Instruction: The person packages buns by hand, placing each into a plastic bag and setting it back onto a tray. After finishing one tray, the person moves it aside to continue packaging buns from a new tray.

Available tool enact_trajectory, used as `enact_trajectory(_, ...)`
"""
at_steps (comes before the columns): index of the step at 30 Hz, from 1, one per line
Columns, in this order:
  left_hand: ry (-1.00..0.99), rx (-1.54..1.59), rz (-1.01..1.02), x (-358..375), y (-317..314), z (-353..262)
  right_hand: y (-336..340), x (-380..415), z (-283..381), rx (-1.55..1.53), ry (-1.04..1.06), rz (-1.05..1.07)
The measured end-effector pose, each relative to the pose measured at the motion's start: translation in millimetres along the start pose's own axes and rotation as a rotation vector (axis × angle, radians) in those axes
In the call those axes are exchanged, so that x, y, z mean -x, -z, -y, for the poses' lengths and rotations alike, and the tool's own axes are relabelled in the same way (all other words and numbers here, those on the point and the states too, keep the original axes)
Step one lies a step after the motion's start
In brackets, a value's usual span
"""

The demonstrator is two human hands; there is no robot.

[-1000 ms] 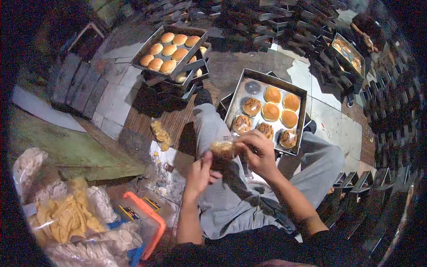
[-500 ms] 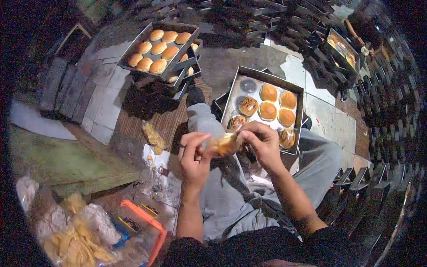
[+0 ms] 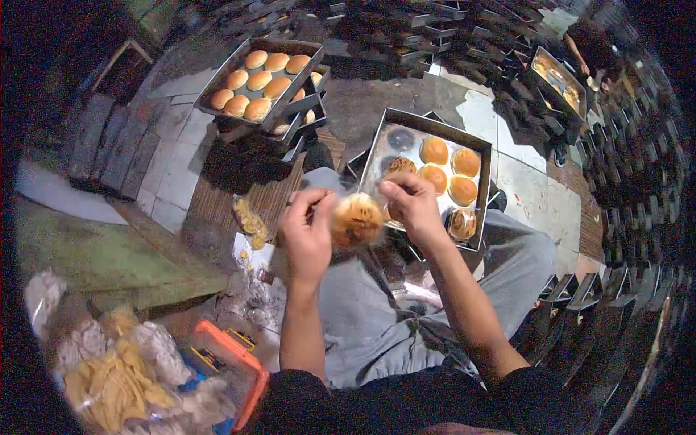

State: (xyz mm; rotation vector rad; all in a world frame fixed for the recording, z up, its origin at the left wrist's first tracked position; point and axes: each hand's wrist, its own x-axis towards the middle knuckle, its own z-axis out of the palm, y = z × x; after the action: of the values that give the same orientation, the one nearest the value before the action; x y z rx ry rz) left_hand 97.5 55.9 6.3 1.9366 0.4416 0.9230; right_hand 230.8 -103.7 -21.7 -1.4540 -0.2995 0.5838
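Note:
A brown-topped bun [image 3: 357, 220] hangs between my two hands, blurred by motion, in what looks like a clear plastic wrapper. The thumb and fingers of my left hand [image 3: 304, 226] are closed at its left side. Raised a little higher, my right hand [image 3: 415, 210] pinches at the upper right, where the thin film is hard to make out. Just beyond the right hand lies a square metal tray [image 3: 444, 127] of golden buns [image 3: 433, 180]. Some buns in it look wrapped, such as the shiny one [image 3: 462, 224] at the near right corner. My right hand partly covers others.
Stacked trays of buns [image 3: 276, 86] stand at the far left. An orange-rimmed crate [image 3: 243, 348] and plastic bags with yellowish contents [image 3: 116, 384] are at lower left. Another tray [image 3: 558, 83] sits at far right, with part of a person's arm [image 3: 575, 54] beside it.
The bun has turned from lying sideways between my hands to hanging with its browned face toward me. My right hand has shifted slightly left and up; my left hand has risen slightly.

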Motion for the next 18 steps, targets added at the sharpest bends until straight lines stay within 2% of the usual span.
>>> enact_trajectory(1, 0.000, -0.008, -0.006, 12, 5, 1, 6, -5, -18, -0.169, -0.204, -0.023)
enact_trajectory(2, 0.113, -0.033, 0.037, 30, 15, -1, 20, -2, -45, 0.060, -0.106, 0.023)
enact_trajectory(3, 0.224, -0.058, 0.075, 44, 23, -1, 20, 8, -66, 0.051, -0.096, 0.028)
enact_trajectory(4, 0.224, -0.066, 0.066, 61, 30, 5, 20, 26, -86, 0.112, 0.007, 0.058)
enact_trajectory(5, 0.495, 0.006, 0.142, 80, 37, 13, 20, 45, -99, 0.171, 0.102, 0.085)
enact_trajectory(6, 0.763, 0.081, 0.222, 89, 40, 13, 18, 63, -97, 0.045, -0.152, 0.101)
enact_trajectory(7, 0.767, 0.076, 0.223, 94, 40, 13, 16, 76, -93, -0.081, -0.404, 0.115)
enact_trajectory(9, 0.833, 0.240, 0.179, 101, 38, 6, 19, 76, -101, -0.151, -0.433, 0.104)
enact_trajectory(10, 0.748, 0.288, 0.098, 98, 32, 6, 21, 69, -98, -0.132, -0.341, 0.101)
enact_trajectory(11, 0.754, 0.281, 0.103, 93, 31, 4, 22, 63, -93, -0.113, -0.248, 0.097)
enact_trajectory(13, 0.483, 0.387, 0.009, 74, 27, -4, 18, 52, -78, -0.213, -0.158, 0.072)
enact_trajectory(15, 0.527, 0.301, 0.007, 61, 28, -15, 17, 50, -43, -0.208, 0.007, 0.096)
enact_trajectory(16, 0.280, 0.235, -0.017, 55, 25, -13, 18, 54, -19, -0.047, 0.025, 0.046)
enact_trajectory(17, 0.033, 0.169, -0.039, 49, 23, -15, 19, 51, -10, -0.051, 0.036, 0.043)
enact_trajectory(18, 0.094, 0.155, -0.013, 47, 23, -23, 19, 48, -4, -0.031, 0.023, 0.008)
